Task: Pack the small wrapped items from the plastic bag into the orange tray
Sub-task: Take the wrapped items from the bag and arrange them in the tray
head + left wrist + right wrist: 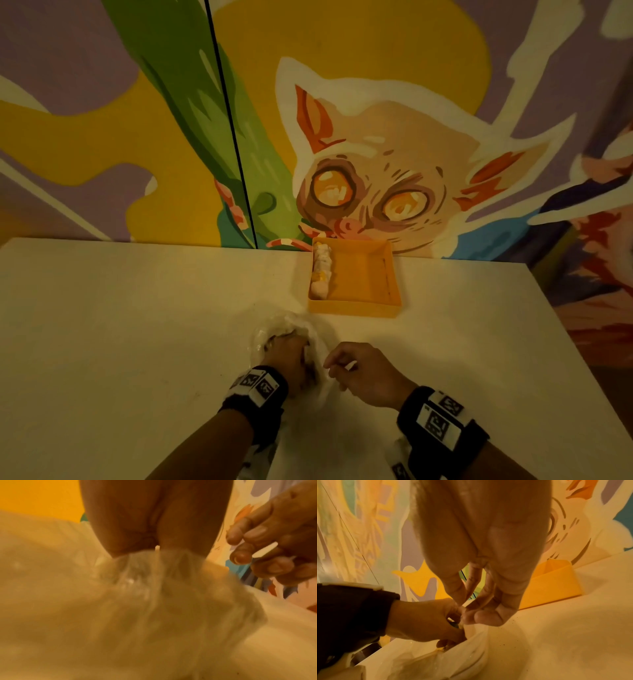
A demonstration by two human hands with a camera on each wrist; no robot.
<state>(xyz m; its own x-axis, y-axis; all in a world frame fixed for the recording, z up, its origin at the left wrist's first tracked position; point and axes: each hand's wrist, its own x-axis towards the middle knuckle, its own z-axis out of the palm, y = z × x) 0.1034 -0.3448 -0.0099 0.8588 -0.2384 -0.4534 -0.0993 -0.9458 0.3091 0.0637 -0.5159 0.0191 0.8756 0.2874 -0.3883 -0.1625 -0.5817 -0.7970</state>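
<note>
The orange tray (363, 274) stands at the table's far edge, against the wall. Several small wrapped items (322, 270) lie in a row along its left wall. Nearer me lies the clear plastic bag (274, 334), crumpled on the table. My left hand (291, 353) is inside the bag with curled fingers; the film hides what they hold. My right hand (330, 365) pinches the bag's rim (476, 637) between thumb and fingers, right beside the left hand (426, 622). The tray (553, 585) shows beyond them in the right wrist view.
The white table (137, 325) runs left and right of the bag. A painted wall (376, 137) rises straight behind the tray. The table's right edge (579, 346) slants down beside my right wrist.
</note>
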